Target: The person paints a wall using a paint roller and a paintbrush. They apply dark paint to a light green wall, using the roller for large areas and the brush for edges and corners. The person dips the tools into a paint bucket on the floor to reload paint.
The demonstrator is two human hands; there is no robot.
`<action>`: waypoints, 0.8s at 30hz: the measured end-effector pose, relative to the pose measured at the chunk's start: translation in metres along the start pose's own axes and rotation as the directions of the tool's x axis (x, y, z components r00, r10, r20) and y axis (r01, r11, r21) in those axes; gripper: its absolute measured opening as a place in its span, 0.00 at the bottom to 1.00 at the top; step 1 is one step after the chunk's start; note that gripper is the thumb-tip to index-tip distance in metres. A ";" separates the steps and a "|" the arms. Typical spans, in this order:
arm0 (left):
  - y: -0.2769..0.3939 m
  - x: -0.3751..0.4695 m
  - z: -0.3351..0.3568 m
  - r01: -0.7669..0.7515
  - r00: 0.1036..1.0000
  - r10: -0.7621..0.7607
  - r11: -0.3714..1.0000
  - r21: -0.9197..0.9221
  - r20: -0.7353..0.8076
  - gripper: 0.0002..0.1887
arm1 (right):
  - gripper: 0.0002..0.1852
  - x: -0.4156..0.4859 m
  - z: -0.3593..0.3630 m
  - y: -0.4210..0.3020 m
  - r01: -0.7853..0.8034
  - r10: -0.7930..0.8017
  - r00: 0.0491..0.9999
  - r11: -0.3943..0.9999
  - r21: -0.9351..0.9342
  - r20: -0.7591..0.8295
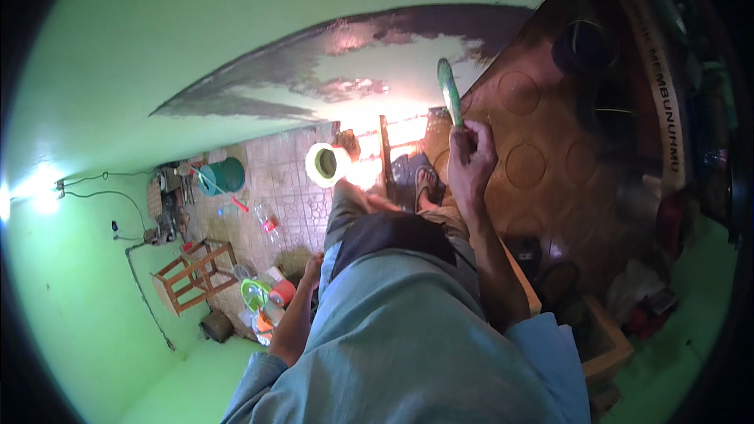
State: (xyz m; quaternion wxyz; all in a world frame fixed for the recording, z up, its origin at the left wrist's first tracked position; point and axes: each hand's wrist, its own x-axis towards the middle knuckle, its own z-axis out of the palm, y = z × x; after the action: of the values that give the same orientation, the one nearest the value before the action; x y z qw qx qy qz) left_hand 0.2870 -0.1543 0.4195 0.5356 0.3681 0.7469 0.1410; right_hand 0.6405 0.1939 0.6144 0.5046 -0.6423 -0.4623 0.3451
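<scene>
My right hand [473, 156] grips a paintbrush [450, 91] coated in green paint, its head pointing up toward the wall. In front of it, a dark, unevenly covered section of wall [265, 85] carries patches of light green. The wall above [247, 6] is evenly green. It is not plain whether the bristles touch the wall. A round pail [318, 178] with a pale rim and greenish inside stands near my left knee. My left hand [314, 271] hangs low beside my left thigh, its fingers partly hidden.
A wooden bar [384, 150] stands by my feet in bright light. Leftward are a teal bucket [227, 176], a plastic bottle [269, 225], a wooden stool frame [197, 274] and a green basket [254, 294]. At right are a dark bucket [583, 47] and a wooden frame [612, 344].
</scene>
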 end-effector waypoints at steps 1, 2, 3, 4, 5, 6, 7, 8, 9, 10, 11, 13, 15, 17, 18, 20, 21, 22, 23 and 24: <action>-0.004 -0.005 -0.007 -0.015 1.000 0.015 1.000 -0.007 -0.008 0.15 | 0.08 0.001 -0.001 -0.001 -0.002 0.002 1.000 1.000 0.000 0.006; -0.004 -0.005 -0.009 -0.027 0.999 0.027 0.999 -0.017 -0.018 0.15 | 0.08 -0.001 0.000 0.000 -0.005 0.005 1.000 1.000 0.000 0.016; -0.007 -0.007 -0.017 -0.038 0.999 0.037 0.999 -0.025 -0.026 0.15 | 0.09 -0.003 0.003 -0.002 -0.011 0.011 1.000 1.000 0.000 0.024; -0.010 -0.008 -0.022 -0.049 0.998 0.048 0.998 -0.032 -0.033 0.15 | 0.09 -0.005 0.006 -0.009 0.011 -0.011 1.000 1.000 0.019 0.019; -0.009 -0.004 -0.028 -0.058 0.997 0.056 0.998 -0.034 -0.045 0.15 | 0.09 -0.007 0.010 -0.014 0.035 -0.035 0.999 0.998 0.060 0.007; -0.014 -0.010 -0.035 -0.063 0.997 0.062 0.997 -0.038 -0.049 0.15 | 0.09 -0.010 0.013 -0.017 0.055 -0.055 0.998 0.994 0.094 -0.007; -0.020 -0.015 -0.044 -0.070 0.996 0.068 0.997 -0.040 -0.052 0.14 | 0.09 -0.010 0.018 -0.021 0.076 -0.073 0.997 0.989 0.126 -0.025; -0.020 -0.010 -0.052 -0.073 0.996 0.071 0.996 -0.042 -0.055 0.14 | 0.10 -0.012 0.022 -0.026 0.122 -0.118 0.992 0.985 0.122 -0.038; -0.021 -0.008 -0.062 -0.077 0.996 0.075 0.996 -0.042 -0.057 0.14 | 0.10 -0.013 0.027 -0.031 0.139 -0.135 0.990 0.983 0.118 -0.035; -0.021 -0.003 -0.068 -0.082 0.995 0.079 0.996 -0.041 -0.058 0.14 | 0.10 -0.014 0.031 -0.035 0.154 -0.151 0.988 0.981 0.114 -0.033; -0.024 -0.002 -0.078 -0.090 0.995 0.088 0.995 -0.038 -0.054 0.14 | 0.10 -0.015 0.035 -0.038 0.172 -0.169 0.985 0.979 0.107 -0.037; -0.031 0.006 -0.096 -0.102 0.994 0.100 0.994 -0.032 -0.041 0.14 | 0.11 -0.015 0.048 -0.038 0.244 -0.233 0.963 0.967 0.068 -0.137; -0.036 0.023 -0.117 -0.105 0.994 0.104 0.994 -0.034 -0.020 0.14 | 0.11 -0.015 0.058 -0.046 0.261 -0.243 0.951 0.962 0.080 -0.191; -0.048 0.028 -0.147 -0.101 0.995 0.101 0.994 -0.046 0.003 0.14 | 0.11 -0.012 0.074 -0.042 0.271 -0.260 0.919 0.962 -0.004 -0.297; -0.052 0.030 -0.163 -0.095 0.995 0.096 0.994 -0.058 0.011 0.14 | 0.10 -0.010 0.081 -0.041 0.275 -0.274 0.899 0.960 -0.046 -0.342; -0.057 0.046 -0.192 -0.083 0.996 0.085 0.993 -0.086 0.021 0.14 | 0.10 -0.009 0.096 -0.050 0.226 -0.210 0.902 0.974 0.000 -0.377; -0.058 0.050 -0.197 -0.078 0.996 0.080 0.992 -0.097 0.023 0.14 | 0.10 -0.008 0.105 -0.055 0.204 -0.177 0.902 0.979 0.028 -0.394; -0.058 0.052 -0.204 -0.044 0.998 0.047 0.996 -0.074 0.035 0.15 | 0.11 -0.008 0.119 -0.053 0.218 -0.200 0.898 0.976 0.002 -0.393; -0.060 0.052 -0.211 -0.006 0.999 0.008 0.999 -0.050 0.046 0.15 | 0.12 -0.012 0.133 -0.051 0.264 -0.254 0.905 0.964 -0.018 -0.342; -0.064 0.050 -0.218 0.036 0.998 -0.035 0.999 -0.023 0.050 0.16 | 0.12 -0.020 0.145 -0.062 0.314 -0.328 0.897 0.945 -0.094 -0.298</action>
State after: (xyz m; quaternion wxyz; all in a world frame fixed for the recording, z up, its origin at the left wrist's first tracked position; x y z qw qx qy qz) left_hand 0.0567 -0.1231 0.4298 0.5608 0.3518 0.7379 0.1312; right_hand 0.4863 0.2266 0.6367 0.6067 -0.6140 -0.4845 0.1422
